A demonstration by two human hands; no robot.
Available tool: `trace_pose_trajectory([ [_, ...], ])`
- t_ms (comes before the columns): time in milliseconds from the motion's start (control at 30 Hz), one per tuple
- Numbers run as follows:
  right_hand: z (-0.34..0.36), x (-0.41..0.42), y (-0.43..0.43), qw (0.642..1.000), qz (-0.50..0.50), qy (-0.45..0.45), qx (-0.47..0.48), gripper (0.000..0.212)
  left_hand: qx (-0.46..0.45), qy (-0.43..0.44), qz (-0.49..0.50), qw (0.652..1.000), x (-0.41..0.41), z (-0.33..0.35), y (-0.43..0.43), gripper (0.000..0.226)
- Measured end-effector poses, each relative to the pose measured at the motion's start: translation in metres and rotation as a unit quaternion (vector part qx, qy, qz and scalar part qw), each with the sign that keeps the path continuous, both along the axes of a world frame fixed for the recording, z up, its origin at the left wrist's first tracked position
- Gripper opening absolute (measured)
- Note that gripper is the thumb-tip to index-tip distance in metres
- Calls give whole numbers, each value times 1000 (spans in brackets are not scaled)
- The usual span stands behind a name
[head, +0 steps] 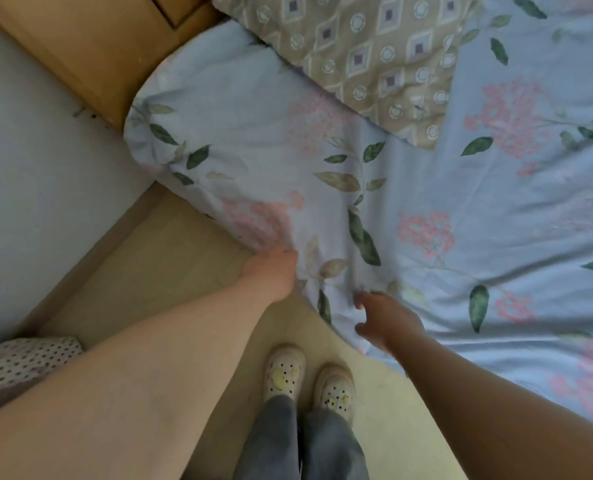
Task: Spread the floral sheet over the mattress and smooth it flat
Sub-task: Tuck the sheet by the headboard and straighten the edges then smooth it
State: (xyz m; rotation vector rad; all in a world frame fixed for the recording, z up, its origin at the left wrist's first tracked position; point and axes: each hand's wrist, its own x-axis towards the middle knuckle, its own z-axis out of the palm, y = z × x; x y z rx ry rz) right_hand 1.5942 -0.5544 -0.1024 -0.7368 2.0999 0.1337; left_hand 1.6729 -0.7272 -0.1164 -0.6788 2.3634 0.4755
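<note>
While two hands (270,271) (388,320) meet one floral sheet (426,188), one pillow (374,53) lies atop.

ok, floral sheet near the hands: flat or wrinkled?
Wrinkled. Creases fan out from the edge where the left hand grips the floral sheet; the right hand is open beside it.

**Bed and floor**

The floral sheet (409,188) covers the bed (142,140) over its rounded corner (creased toward the near edge). A brown diamond-patterned pillow (367,53) lies on the sheet. Two pale clogs (284,372) stand on the beige floor (156,258).
</note>
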Motion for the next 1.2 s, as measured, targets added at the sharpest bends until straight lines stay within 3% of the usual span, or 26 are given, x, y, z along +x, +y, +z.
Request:
trace_pose_trajectory([
  [133,8,1,-37,999,5,12,-33,38,-6,11,109,994,8,-3,-36,30],
  [233,11,0,-69,998,-2,20,-56,38,10,38,260,965,10,-7,-71,31],
  [400,4,4,-132,997,-43,35,-61,43,85,112,511,848,19,-13,-140,32],
  [567,-16,12,-208,987,-137,37,-71,36,115,193,643,732,19,-31,-223,35],
  [633,-20,13,-228,981,-177,34,-74,29,128,211,661,709,21,-43,-244,38],
  [700,-26,14,-243,979,-189,35,-70,28,137,208,655,713,22,-40,-256,41],
  [767,-29,15,-249,978,-195,35,-61,26,189,172,660,707,20,-46,-268,21],
  [833,-30,16,-249,979,-193,36,-53,25,243,136,668,690,20,-49,-273,26],
  [900,-30,16,-246,982,-180,28,-50,20,277,105,653,697,20,-51,-277,16],
  [967,-30,15,-243,984,-170,24,-48,10,286,107,640,705,19,-53,-283,25],
  [1067,-29,13,-245,987,-154,20,-46,12,206,163,640,722,22,-53,-300,21],
  [1133,-29,12,-250,988,-146,8,-56,19,79,165,596,782,28,-54,-311,32],
  [1200,-29,14,-253,987,-148,-1,-66,22,8,155,565,810,34,-53,-313,39],
])
